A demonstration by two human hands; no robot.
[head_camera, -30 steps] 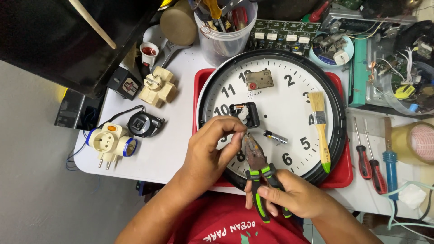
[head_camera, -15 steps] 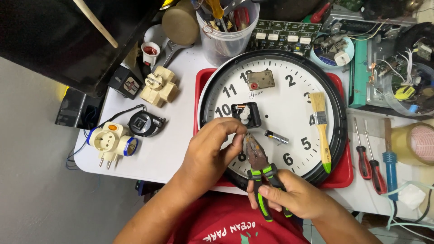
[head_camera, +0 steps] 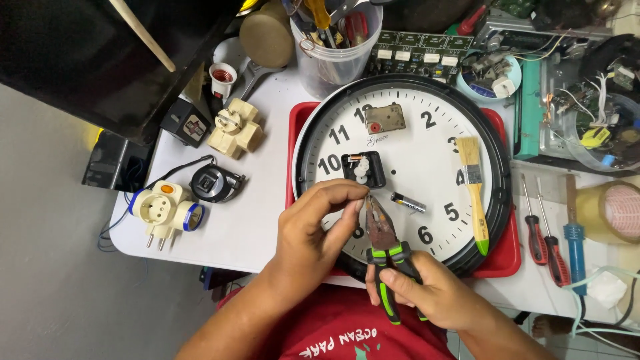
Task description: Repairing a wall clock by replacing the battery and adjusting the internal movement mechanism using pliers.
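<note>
A big round wall clock (head_camera: 427,133) with a black rim and white face lies flat on a red tray (head_camera: 501,261). My left hand (head_camera: 313,223) hovers over the lower left of the face, its fingertips pinched on something tiny that I cannot make out. My right hand (head_camera: 427,293) grips green-and-black pliers (head_camera: 383,243), whose rusty jaws point up to those fingertips. On the face rest a black clock movement (head_camera: 363,169) with white gears, a metal movement cover (head_camera: 385,119), a small battery (head_camera: 408,203) and a paintbrush (head_camera: 475,193).
Two beige plug adapters (head_camera: 235,128) (head_camera: 162,209), a black adapter (head_camera: 189,123) and a tape measure (head_camera: 215,183) sit left of the tray. A tool cup (head_camera: 333,40) stands behind. Screwdrivers (head_camera: 535,230), a soldering iron (head_camera: 575,235), tape rolls (head_camera: 613,210) and electronics clutter lie right.
My hands hold nearly the same pose; the pliers' jaws and my left fingertips stay together near the clock's lower left, with only a slight shift.
</note>
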